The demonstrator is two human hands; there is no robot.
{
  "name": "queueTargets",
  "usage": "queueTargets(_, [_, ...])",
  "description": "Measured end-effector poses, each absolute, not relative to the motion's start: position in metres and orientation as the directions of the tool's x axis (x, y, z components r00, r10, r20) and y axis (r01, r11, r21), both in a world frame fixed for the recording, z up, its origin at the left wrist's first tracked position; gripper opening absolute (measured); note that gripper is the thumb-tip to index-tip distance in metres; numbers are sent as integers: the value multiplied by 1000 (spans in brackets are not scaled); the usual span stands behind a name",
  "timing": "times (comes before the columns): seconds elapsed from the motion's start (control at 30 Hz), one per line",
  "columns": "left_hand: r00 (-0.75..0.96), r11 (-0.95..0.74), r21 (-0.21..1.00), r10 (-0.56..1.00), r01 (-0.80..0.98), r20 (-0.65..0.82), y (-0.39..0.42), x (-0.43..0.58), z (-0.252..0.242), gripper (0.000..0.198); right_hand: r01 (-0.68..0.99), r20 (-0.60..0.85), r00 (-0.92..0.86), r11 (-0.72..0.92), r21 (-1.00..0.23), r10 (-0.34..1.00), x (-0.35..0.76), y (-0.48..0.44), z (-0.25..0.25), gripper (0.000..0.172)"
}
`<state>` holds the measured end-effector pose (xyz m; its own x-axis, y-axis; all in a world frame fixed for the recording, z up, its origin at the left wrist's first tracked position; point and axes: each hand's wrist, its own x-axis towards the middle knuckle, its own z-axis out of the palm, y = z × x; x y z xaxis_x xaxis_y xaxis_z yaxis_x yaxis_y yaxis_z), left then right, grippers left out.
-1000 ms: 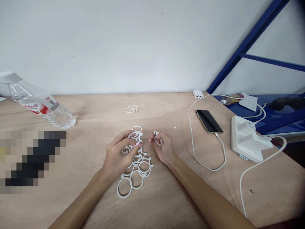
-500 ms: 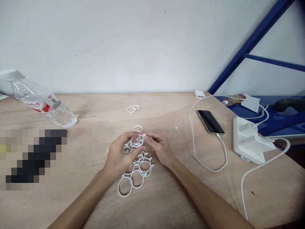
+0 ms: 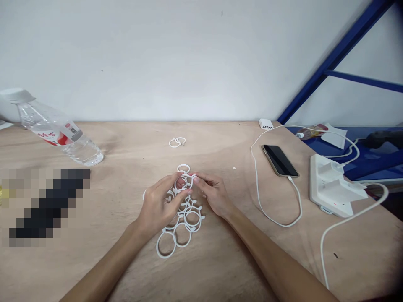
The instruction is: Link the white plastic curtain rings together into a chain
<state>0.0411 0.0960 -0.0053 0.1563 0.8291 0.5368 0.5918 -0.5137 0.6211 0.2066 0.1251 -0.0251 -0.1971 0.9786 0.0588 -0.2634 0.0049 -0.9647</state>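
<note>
Above a cluster of thin white rings (image 3: 166, 256) on the wooden table, my left hand (image 3: 160, 201) pinches a white ring (image 3: 181, 183) between thumb and fingers. My right hand (image 3: 212, 191), just to its right, pinches a white piece (image 3: 193, 181) that meets or overlaps that ring; whether the two are joined cannot be made out. The cluster shows several linked or overlapping rings with small tabs, partly hidden under my left hand. One ring (image 3: 183, 168) lies just beyond my fingertips. Two thin rings (image 3: 178, 142) lie farther back, overlapping.
A water bottle (image 3: 63, 130) stands at the left, with a blurred dark object (image 3: 50, 203) before it. On the right are a phone (image 3: 280, 161) on a white cable, a power strip (image 3: 329, 184) with plugs, and a small white charger (image 3: 266, 123). A wall is behind the table (image 3: 126, 260).
The white piece at my right fingertips now stands out more to the right of the ring in my left hand. The whole view has shifted slightly.
</note>
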Motion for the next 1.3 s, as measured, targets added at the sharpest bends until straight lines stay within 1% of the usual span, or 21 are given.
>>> queueTargets(0.23, [165, -537, 609, 813, 584, 558, 96, 41, -8, 33, -301, 29, -202, -34, -953, 979, 208, 125, -24, 27])
queueTargets(0.53, [172, -538, 602, 813, 590, 557, 97, 42, -12, 33, -306, 0, -186, -58, -950, 983, 206, 122, -19, 22])
queueTargets(0.63, [132, -478, 661, 855, 579, 502, 99, 44, -11, 35, -334, -25, -178, -84, -939, 984, 206, 124, -21, 25])
queueTargets(0.7, [84, -408, 714, 892, 569, 443, 100, 44, -9, 38, -402, -58, -192, -133, -906, 980, 208, 127, -21, 27])
queueTargets(0.77, [59, -356, 731, 915, 583, 398, 102, 43, -8, 39, -489, -99, -214, -194, -850, 972, 210, 130, -21, 26])
queueTargets(0.83, [100, -358, 695, 918, 624, 383, 103, 40, -6, 36, -544, -140, -219, -241, -804, 965, 211, 132, -21, 21])
queueTargets(0.93, [222, -423, 568, 894, 706, 389, 104, 36, -4, 34, -558, -165, -198, -250, -791, 966, 212, 134, -21, 12])
queueTargets(1.0, [263, -440, 504, 885, 743, 385, 103, 35, -3, 40, -558, -148, -185, -228, -798, 972, 211, 134, -21, 13])
queueTargets(1.07, [262, -435, 497, 887, 751, 380, 101, 36, -2, 45, -560, -110, -204, -208, -802, 973, 210, 132, -20, 18])
queueTargets(1.17, [247, -436, 545, 889, 717, 386, 99, 42, -3, 46, -520, -57, -272, -197, -831, 961, 210, 130, -20, 27])
queueTargets(1.3, [204, -425, 623, 895, 656, 396, 95, 51, -8, 46, -407, 9, -349, -143, -902, 937, 213, 127, -23, 30])
